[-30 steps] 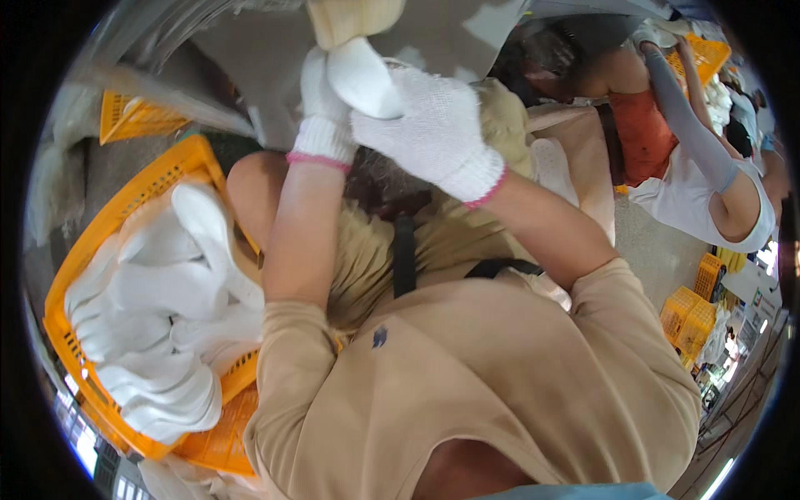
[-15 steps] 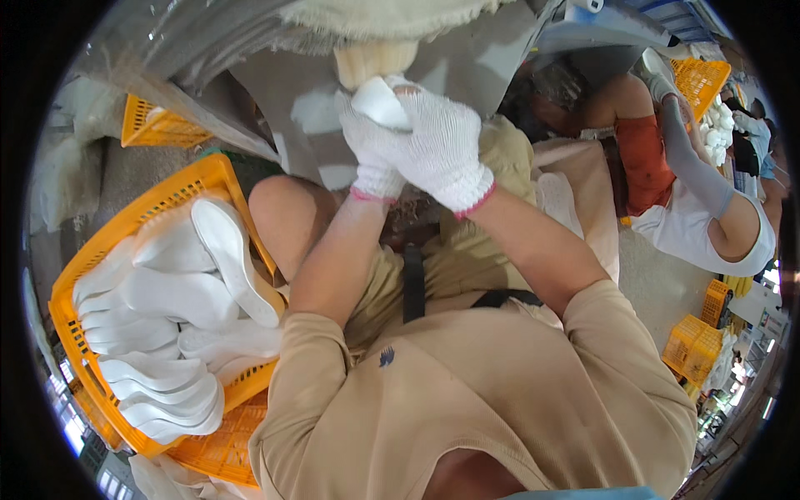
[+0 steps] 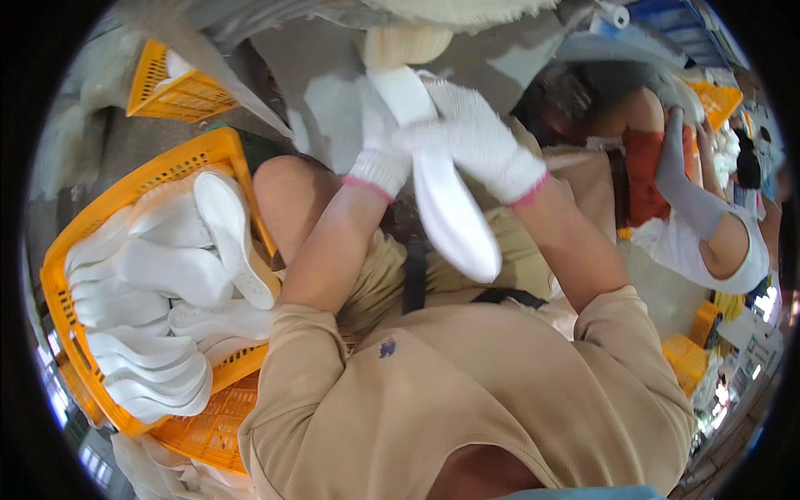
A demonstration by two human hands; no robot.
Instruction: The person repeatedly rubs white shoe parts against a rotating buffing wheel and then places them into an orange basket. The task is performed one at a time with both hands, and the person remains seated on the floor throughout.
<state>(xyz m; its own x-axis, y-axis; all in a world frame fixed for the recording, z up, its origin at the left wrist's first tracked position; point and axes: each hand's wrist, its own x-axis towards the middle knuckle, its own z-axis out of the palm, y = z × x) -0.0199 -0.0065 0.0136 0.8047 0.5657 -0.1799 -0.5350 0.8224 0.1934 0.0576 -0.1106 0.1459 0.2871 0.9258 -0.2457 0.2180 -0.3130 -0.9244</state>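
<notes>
A white shoe sole [image 3: 454, 221] lies slantwise in front of my lap, its upper end close to a pale round buffing wheel [image 3: 408, 45]. My right hand [image 3: 479, 137], in a white knit glove with a pink cuff, wraps across the sole's middle. On the other side my left hand [image 3: 379, 137], gloved alike, grips the sole's upper part. The left fingers are partly hidden behind the sole. Whether the sole touches the wheel I cannot tell. Motion blurs the right hand and the sole's lower end.
An orange crate [image 3: 60, 287] of stacked white soles [image 3: 171, 271] stands at my left. Beyond it is another orange crate [image 3: 183, 93]. Grey sheeting [image 3: 312, 50] surrounds the wheel. At the right, a co-worker's sleeved arm [image 3: 692, 187] reaches toward another orange crate [image 3: 718, 102].
The sole has swung round, so its long end now points down toward my lap. My right hand has shifted right and wraps over the sole's middle. The whole view has shifted slightly.
</notes>
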